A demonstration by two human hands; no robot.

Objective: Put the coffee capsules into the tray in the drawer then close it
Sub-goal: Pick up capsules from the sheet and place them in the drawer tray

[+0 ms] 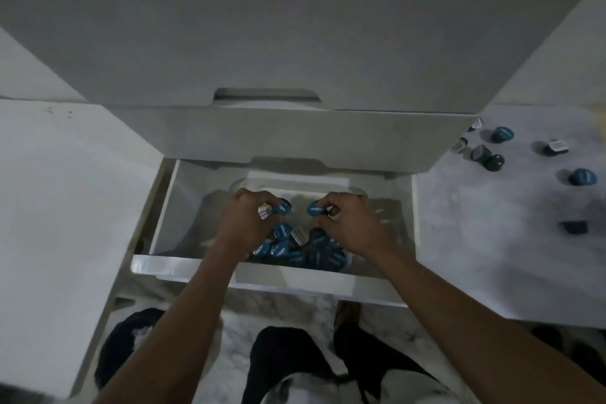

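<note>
We observe the white pull-out drawer (164,207) standing open beneath both hands. Inside it lies a clear plastic tray (344,190), its near end under the fingers. A heap of blue foil-lidded coffee capsules (305,249) rests in the tray just below and between the fingertips. Our left hand (249,216) has its fingers curled around several capsules, one blue lid and one silver lid showing at the fingertips. Our right hand (347,216) likewise grips capsules, a blue lid protruding. Further loose capsules (501,134) lie on the white marbled floor (492,256), well right of the right fingers.
</note>
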